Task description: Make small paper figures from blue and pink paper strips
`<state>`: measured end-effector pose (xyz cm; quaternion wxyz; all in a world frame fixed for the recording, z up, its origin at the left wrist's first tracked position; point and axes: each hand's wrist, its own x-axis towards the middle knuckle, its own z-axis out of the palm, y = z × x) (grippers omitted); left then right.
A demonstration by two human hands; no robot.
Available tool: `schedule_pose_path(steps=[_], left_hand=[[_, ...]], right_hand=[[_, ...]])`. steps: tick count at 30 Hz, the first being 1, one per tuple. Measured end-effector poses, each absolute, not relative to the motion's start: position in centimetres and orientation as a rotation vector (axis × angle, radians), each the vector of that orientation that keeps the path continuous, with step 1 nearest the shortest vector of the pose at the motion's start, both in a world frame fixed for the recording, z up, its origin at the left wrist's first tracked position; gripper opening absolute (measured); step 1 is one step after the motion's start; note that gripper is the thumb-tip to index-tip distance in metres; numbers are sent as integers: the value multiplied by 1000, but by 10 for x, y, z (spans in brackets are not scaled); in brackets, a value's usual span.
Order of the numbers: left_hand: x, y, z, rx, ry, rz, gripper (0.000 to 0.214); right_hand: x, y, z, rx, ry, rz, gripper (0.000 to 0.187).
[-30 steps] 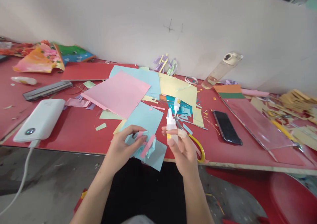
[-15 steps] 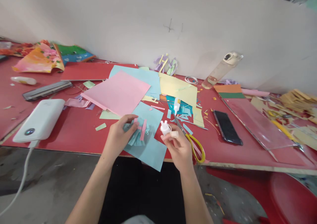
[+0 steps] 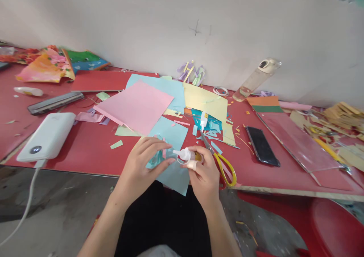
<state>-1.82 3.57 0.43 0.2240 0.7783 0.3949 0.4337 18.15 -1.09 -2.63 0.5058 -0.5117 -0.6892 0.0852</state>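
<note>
My left hand (image 3: 145, 160) is closed round a pleated light-blue paper piece (image 3: 156, 159) with a pink paper strip on it; my fingers hide part of it. In my right hand (image 3: 203, 170) lies a small white glue bottle (image 3: 185, 155), gripped on its side. Its nozzle points left, close to the pink strip and my left fingertips; whether it touches cannot be made out. Its open cap ring hangs by the neck. Beneath both hands spreads a light-blue sheet (image 3: 176, 179). Yellow-handled scissors (image 3: 225, 170) rest just right of my right hand.
Pink (image 3: 139, 105) and yellow sheets (image 3: 203, 97) cover the table's middle. A second glue bottle (image 3: 203, 120) stands among paper scraps. To the left sits a white power bank (image 3: 47, 135) with a cable; to the right, a phone (image 3: 262, 146) and a leaning water bottle (image 3: 256, 80).
The glue bottle has tipped from upright to lying sideways, its nozzle now at the pink strip. My left hand has turned, covering more of the pleated paper.
</note>
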Motion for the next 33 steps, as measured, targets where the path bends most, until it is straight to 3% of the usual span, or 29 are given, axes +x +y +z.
schedule_pose_path(steps=[8,15,18,21,28,33], left_hand=[[-9,19,10,1967,1070,1213,5],[-23,0,2,1749,938,1139,9],[-28,-6,-2,1792,871,1102,15],[-27,-8,-3,1865,866,1107,20],[-18,-10,2,1877,875,1214,20],[-20,-8,0,1920,774,1280,22]], right_hand=[[178,-28,-30,-1292,-1702,167,22],[174,-57,-40,-1148,-1583,438,57],[177,-65,-40,-1262,-1609,530,50],[182,-66,-38,-1272,-1690,435,39],[182,-66,-36,-1190,-1698,136,63],[182,-64,-33,-1162,-1736,-36,55]])
